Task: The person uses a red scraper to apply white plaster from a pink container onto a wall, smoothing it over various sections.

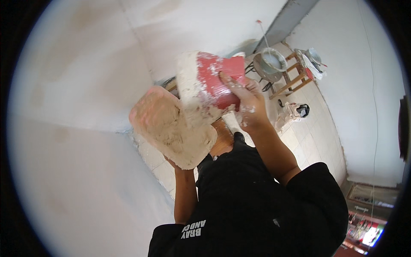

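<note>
Paste-laden board (pixel 147 112): directly over the left grip (pixel 170 162), left of the right grip (pixel 250 106) and nearer the body. Its outline is rounded, and pinkish colour shows through near the far left edge.
Step on the board: judging by the pose, the paste is being gathered or worked with the blade. The next move seems to call for a level board and a steady, shallow blade angle, so that the load does not slide off the side.
Beige paste (pixel 193 136): spread over the board above the left grip; thick, soft and matte, with ridges, a torn-looking hollow and a smoother lobe toward the right grip.
Red spreader (pixel 223 64): in the right grip, reaching left from it; a wide, flat, slightly glossy sheet, probably plastic, crusted off-white along its left part. Its lower left corner overlaps the board in view; whether it presses into the paste, I cannot tell.
Wooden stool (pixel 293 87): well beyond the right grip, to its right; plain square legs and rails.
Bucket (pixel 283 63): also well beyond the right grip, beside the stool; round and pale.
Right grip: pinching the spreader, thumb flat across the red face, fingers behind; white smears on the skin.
Left grip: mostly hidden under the board, so its closure cannot be told.
</note>
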A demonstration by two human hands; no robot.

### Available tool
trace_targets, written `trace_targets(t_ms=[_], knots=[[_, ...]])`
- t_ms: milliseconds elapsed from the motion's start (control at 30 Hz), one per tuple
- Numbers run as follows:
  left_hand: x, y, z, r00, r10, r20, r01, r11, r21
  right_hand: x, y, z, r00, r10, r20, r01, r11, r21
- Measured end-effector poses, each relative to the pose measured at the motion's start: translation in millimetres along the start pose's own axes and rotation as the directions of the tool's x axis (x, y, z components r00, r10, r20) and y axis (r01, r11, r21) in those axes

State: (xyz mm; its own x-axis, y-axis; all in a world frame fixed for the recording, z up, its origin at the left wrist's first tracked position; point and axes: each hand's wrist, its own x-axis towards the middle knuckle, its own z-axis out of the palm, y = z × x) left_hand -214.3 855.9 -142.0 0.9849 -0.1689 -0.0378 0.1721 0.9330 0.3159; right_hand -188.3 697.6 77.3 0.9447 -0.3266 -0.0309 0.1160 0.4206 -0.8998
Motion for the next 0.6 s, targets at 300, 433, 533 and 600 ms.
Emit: trace_targets(t_ms=[300, 433, 533, 600], knots=[[41.6, -25.2, -5.1, 0.946, -0.318, 0.058, 0.323, 0.938, -0.123, 9.8, 10.7, -19.4, 0.99, -0.14, -0.025, 0.135, 0.981, -0.142], [31.6, -7.5, 17.7, 0.942, -0.331, 0.048, 0.333, 0.942, -0.05, -9.2, 4.9, -17.0, 0.981, -0.181, -0.071, 0.173, 0.979, -0.108], [-3.2, -55.0, 59.3, 0.96, -0.282, -0.001, 0.281, 0.959, -0.037, -26.7, -61.1, -50.3, 0.995, -0.074, -0.067, 0.07, 0.996, -0.063], [52.7, -50.3, 7.9, 0.917, -0.383, 0.114, 0.386, 0.923, -0.005, -3.3, 14.0, -42.8, 0.978, -0.175, -0.113, 0.167, 0.983, -0.083]])
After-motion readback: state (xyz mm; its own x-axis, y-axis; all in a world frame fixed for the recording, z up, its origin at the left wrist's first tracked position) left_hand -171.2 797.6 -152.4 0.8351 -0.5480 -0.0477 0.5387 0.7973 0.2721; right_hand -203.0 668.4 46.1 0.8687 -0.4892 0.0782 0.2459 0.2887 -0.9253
